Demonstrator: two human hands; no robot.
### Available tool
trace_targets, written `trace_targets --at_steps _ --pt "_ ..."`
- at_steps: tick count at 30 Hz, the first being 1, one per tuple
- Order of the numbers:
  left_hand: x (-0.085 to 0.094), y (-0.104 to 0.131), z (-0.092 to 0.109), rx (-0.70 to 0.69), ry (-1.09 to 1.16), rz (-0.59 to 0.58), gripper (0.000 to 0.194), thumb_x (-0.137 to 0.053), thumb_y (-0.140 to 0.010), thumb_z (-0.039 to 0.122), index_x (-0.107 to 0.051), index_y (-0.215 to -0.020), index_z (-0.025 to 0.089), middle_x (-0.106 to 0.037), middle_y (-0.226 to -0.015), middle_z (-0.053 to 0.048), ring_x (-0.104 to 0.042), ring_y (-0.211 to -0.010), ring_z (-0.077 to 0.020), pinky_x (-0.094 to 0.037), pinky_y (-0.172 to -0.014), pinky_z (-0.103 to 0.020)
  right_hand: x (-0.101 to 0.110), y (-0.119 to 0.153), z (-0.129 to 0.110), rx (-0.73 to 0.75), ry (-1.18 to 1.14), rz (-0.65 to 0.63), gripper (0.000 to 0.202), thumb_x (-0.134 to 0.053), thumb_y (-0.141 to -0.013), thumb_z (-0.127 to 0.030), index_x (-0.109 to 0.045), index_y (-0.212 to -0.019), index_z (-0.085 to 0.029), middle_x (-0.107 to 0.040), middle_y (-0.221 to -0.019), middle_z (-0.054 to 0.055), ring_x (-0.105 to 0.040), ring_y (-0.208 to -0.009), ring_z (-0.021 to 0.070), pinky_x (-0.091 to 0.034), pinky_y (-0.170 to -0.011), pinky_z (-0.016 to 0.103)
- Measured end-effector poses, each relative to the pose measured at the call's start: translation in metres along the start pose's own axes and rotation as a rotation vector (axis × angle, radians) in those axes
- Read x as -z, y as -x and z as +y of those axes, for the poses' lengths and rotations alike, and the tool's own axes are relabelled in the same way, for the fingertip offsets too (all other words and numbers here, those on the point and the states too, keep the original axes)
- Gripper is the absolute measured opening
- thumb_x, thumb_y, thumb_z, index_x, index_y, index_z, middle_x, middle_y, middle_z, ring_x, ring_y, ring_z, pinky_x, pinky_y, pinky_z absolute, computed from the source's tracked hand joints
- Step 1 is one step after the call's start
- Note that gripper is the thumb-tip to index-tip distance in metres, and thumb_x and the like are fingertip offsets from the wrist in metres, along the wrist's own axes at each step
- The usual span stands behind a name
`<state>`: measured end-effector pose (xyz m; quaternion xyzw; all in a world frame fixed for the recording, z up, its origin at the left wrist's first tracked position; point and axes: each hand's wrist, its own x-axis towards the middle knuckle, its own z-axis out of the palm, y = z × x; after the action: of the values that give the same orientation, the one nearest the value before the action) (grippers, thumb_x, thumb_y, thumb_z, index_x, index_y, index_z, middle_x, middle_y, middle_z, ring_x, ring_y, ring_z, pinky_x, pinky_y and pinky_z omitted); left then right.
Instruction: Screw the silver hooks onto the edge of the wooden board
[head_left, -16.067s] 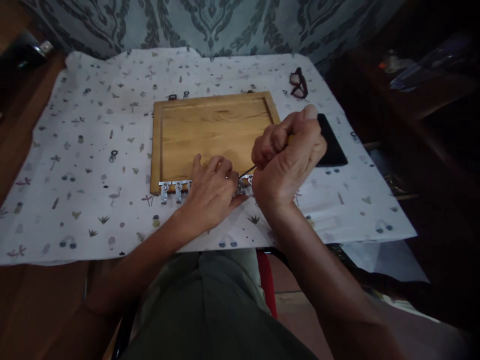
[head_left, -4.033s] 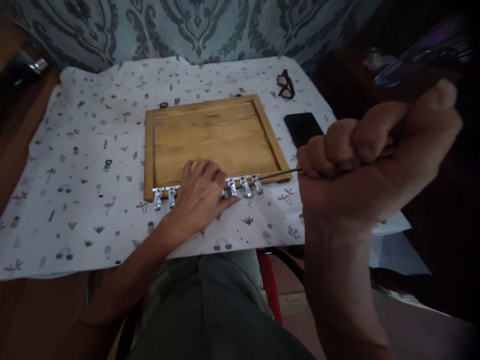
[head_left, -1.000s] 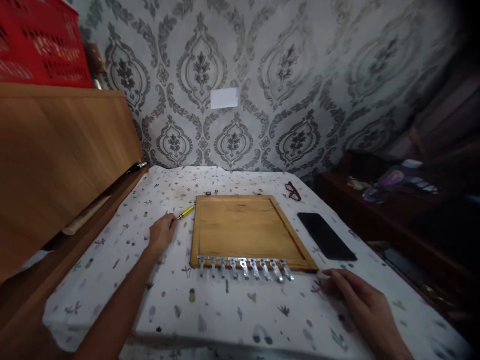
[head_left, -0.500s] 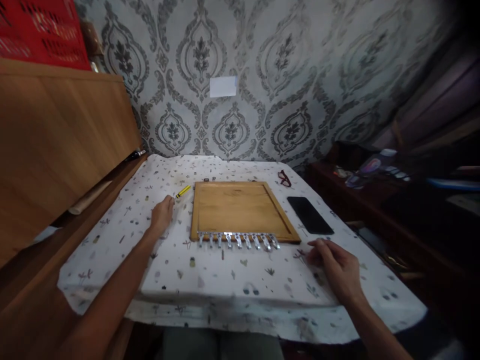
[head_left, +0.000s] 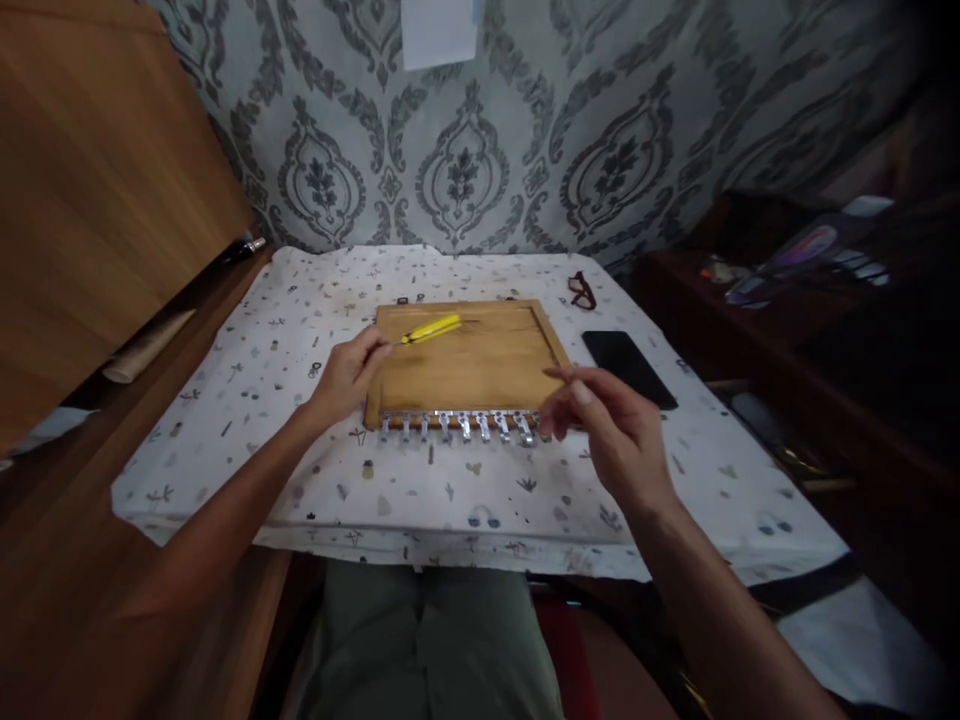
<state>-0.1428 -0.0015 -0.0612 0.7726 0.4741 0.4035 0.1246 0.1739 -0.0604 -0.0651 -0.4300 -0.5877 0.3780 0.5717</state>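
My left hand (head_left: 351,375) is closed on the thin metal shaft of a screwdriver (head_left: 433,329), whose yellow handle points right above the board. Beneath the handle lies a framed wooden board (head_left: 480,360), flat on the cloth. A row of small silver metal pieces (head_left: 465,428) runs along the board's front edge, jutting toward me. My right hand (head_left: 615,430) hovers by the board's front right corner, fingers apart and partly curled, with nothing visible in it. It covers the right end of the metal row.
A black phone (head_left: 630,368) and dark red glasses (head_left: 581,291) lie right of the board. The table wears a white patterned cloth (head_left: 442,500). A wooden cabinet (head_left: 112,180) stands at the left; a bottle (head_left: 810,245) is on the dark furniture at the right.
My left hand has lifted the screwdriver off the cloth and carried it right, over the board. My right hand has risen and moved left to the board's corner. The view has tipped downward.
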Motion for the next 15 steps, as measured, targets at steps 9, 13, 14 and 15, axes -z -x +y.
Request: trace_targets --at_steps 9,13,14,15 --pt "-0.016 -0.016 0.045 -0.352 0.069 -0.04 0.019 -0.05 -0.105 0.026 -0.054 -0.088 0.022 -0.051 -0.071 0.006 -0.048 -0.059 -0.009 -0.039 -0.059 -0.022 -0.042 -0.036 -0.02 -0.033 -0.318 -0.098 0.045 -0.082 -0.083 -0.055 -0.069 -0.111 -0.022 -0.072 -0.072 -0.004 -0.062 -0.046 0.0102 -0.046 -0.042 0.023" --pt "-0.014 -0.016 0.048 -0.412 0.0 -0.022 0.017 -0.05 -0.108 0.025 -0.057 -0.092 0.021 -0.059 -0.075 0.004 -0.055 -0.064 -0.0102 -0.047 -0.062 -0.023 -0.044 -0.039 -0.026 -0.004 -0.328 -0.045 0.035 -0.086 -0.081 -0.05 -0.072 -0.094 -0.02 -0.072 -0.065 -0.002 -0.062 -0.045 0.0105 -0.048 -0.043 0.022" --pt "-0.011 -0.014 0.053 -0.426 -0.045 0.028 0.015 -0.051 -0.108 0.025 -0.059 -0.096 0.02 -0.064 -0.081 0.001 -0.06 -0.071 -0.0123 -0.051 -0.067 -0.026 -0.042 -0.038 -0.027 0.013 -0.331 -0.001 0.034 -0.088 -0.079 -0.048 -0.073 -0.091 -0.02 -0.071 -0.063 -0.002 -0.061 -0.043 0.0106 -0.048 -0.042 0.023" --pt "-0.008 -0.011 0.06 -0.438 -0.101 0.105 0.011 -0.051 -0.107 0.025 -0.06 -0.102 0.02 -0.068 -0.091 -0.002 -0.065 -0.084 -0.0156 -0.055 -0.076 -0.03 -0.038 -0.037 -0.028 0.031 -0.337 0.063 0.033 -0.089 -0.077 -0.046 -0.073 -0.088 -0.019 -0.071 -0.061 -0.002 -0.06 -0.042 0.0107 -0.047 -0.042 0.023"
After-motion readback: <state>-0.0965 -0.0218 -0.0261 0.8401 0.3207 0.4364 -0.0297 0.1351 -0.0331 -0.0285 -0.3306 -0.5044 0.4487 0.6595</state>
